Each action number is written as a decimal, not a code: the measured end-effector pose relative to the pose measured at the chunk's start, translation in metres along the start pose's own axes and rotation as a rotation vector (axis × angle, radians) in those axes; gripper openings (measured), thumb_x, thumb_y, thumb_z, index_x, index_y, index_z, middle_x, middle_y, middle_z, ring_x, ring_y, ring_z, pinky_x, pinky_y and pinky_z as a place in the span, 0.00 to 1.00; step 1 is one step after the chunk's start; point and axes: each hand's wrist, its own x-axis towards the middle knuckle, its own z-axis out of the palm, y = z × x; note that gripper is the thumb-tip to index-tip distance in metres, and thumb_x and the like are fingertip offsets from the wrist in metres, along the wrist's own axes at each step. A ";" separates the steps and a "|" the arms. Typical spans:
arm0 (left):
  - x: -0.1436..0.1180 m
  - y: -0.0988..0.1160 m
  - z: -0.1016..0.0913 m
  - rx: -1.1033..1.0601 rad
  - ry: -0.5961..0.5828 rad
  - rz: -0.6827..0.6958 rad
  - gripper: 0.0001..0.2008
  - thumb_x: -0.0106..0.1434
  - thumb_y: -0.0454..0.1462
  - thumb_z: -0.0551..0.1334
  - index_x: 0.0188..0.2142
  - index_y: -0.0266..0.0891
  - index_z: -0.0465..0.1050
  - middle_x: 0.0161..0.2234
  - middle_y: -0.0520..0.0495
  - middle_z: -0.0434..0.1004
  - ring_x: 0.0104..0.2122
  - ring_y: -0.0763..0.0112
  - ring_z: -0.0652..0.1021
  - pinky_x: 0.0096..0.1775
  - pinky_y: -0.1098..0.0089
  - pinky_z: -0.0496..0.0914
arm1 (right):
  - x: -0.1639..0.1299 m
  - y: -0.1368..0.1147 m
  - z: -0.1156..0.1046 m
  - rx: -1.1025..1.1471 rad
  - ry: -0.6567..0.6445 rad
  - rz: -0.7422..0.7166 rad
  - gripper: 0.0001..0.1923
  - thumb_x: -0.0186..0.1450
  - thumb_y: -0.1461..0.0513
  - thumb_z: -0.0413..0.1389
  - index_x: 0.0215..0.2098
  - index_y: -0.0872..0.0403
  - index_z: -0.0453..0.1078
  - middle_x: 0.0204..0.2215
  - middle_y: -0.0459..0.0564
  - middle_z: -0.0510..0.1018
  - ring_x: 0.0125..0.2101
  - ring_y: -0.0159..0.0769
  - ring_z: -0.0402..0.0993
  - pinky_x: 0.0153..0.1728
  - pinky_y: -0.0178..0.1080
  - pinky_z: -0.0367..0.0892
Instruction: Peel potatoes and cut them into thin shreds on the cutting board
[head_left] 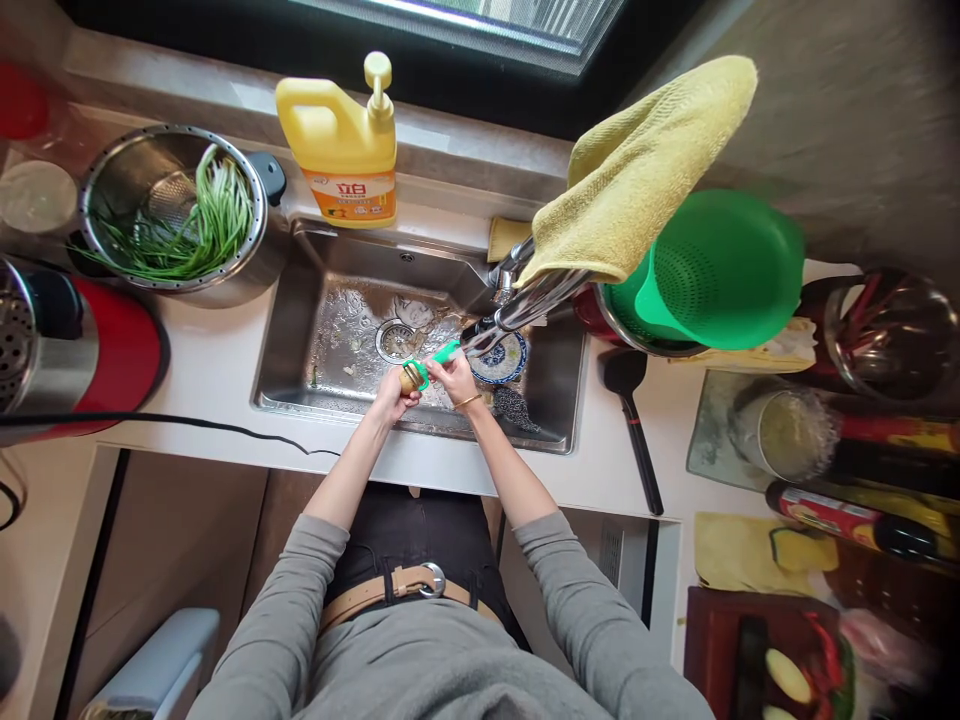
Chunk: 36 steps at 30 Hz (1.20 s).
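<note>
Over the front of the steel sink [337, 395], my left hand [392, 393] is closed around a potato [409, 381], only part of which shows. My right hand [455, 381] grips the handle of a green peeler [444, 353]. The peeler's head lies against the potato. Behind them, the drain [396, 341] has wet scraps around it. A blue-and-white plate [501, 358] rests in the sink to the right of my hands, with a dark mesh scrubber [514, 408] in front of it.
A faucet [525, 300] draped with a yellow cloth [637, 170] reaches over the sink. Behind stands a yellow detergent jug [345, 150]. A pot [259, 240] with green onions is left. To the right are a green colander [742, 270], a black spatula [634, 420] and a cutting board [712, 640].
</note>
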 end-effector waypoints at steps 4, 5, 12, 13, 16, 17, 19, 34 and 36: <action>-0.012 0.006 -0.011 -0.023 -0.129 -0.073 0.13 0.65 0.37 0.46 0.35 0.35 0.67 0.23 0.47 0.72 0.09 0.82 0.59 0.11 0.78 0.49 | 0.011 0.014 -0.031 -0.039 0.137 0.050 0.21 0.46 0.52 0.66 0.28 0.52 0.62 0.21 0.42 0.71 0.21 0.29 0.67 0.23 0.34 0.68; -0.014 0.008 -0.013 -0.037 -0.163 -0.074 0.14 0.65 0.38 0.46 0.36 0.34 0.67 0.26 0.45 0.74 0.09 0.83 0.59 0.12 0.78 0.50 | 0.013 0.017 -0.039 -0.050 0.186 0.065 0.22 0.45 0.53 0.66 0.28 0.52 0.61 0.21 0.41 0.71 0.21 0.29 0.67 0.23 0.35 0.68; -0.006 0.010 -0.010 -0.053 -0.128 -0.017 0.28 0.64 0.55 0.47 0.38 0.34 0.71 0.30 0.42 0.77 0.18 0.76 0.72 0.18 0.76 0.63 | 0.009 0.013 -0.031 0.001 0.346 0.027 0.20 0.47 0.56 0.65 0.27 0.51 0.57 0.19 0.40 0.69 0.19 0.28 0.67 0.22 0.35 0.68; -0.003 0.007 -0.009 -0.031 -0.112 -0.010 0.27 0.63 0.55 0.49 0.39 0.34 0.71 0.30 0.43 0.77 0.19 0.74 0.73 0.19 0.75 0.64 | 0.007 0.010 -0.025 0.009 0.330 0.019 0.19 0.48 0.55 0.64 0.27 0.51 0.58 0.20 0.41 0.70 0.19 0.28 0.67 0.22 0.34 0.68; 0.004 -0.001 -0.007 0.004 -0.030 0.036 0.21 0.65 0.50 0.50 0.38 0.34 0.70 0.27 0.45 0.76 0.19 0.73 0.74 0.19 0.75 0.63 | 0.001 0.001 -0.009 0.028 0.305 -0.005 0.18 0.49 0.53 0.63 0.28 0.52 0.61 0.21 0.42 0.71 0.19 0.27 0.66 0.21 0.33 0.68; 0.005 -0.003 -0.006 0.011 -0.002 0.056 0.20 0.66 0.48 0.49 0.37 0.34 0.69 0.25 0.46 0.75 0.19 0.73 0.74 0.19 0.76 0.63 | -0.001 -0.002 -0.006 0.022 0.283 -0.011 0.18 0.50 0.53 0.63 0.28 0.52 0.61 0.21 0.42 0.71 0.19 0.27 0.66 0.20 0.33 0.68; 0.006 -0.007 -0.004 0.026 0.028 0.111 0.18 0.67 0.46 0.47 0.34 0.34 0.68 0.22 0.47 0.72 0.18 0.74 0.73 0.18 0.76 0.61 | -0.007 -0.008 0.000 -0.007 0.206 -0.015 0.18 0.50 0.52 0.64 0.27 0.52 0.62 0.20 0.42 0.71 0.18 0.27 0.66 0.20 0.33 0.67; -0.008 0.006 -0.023 0.019 0.036 0.164 0.18 0.66 0.45 0.49 0.39 0.32 0.68 0.24 0.43 0.75 0.16 0.73 0.72 0.15 0.76 0.57 | 0.015 0.022 -0.048 -0.071 0.393 0.071 0.24 0.42 0.56 0.67 0.29 0.51 0.57 0.20 0.38 0.71 0.17 0.27 0.66 0.19 0.33 0.67; -0.005 0.007 -0.023 0.029 0.054 0.170 0.20 0.67 0.48 0.49 0.40 0.32 0.67 0.26 0.43 0.76 0.17 0.73 0.73 0.17 0.76 0.60 | 0.015 0.022 -0.042 -0.046 0.382 0.059 0.23 0.43 0.56 0.66 0.29 0.50 0.57 0.20 0.39 0.70 0.18 0.27 0.66 0.20 0.34 0.68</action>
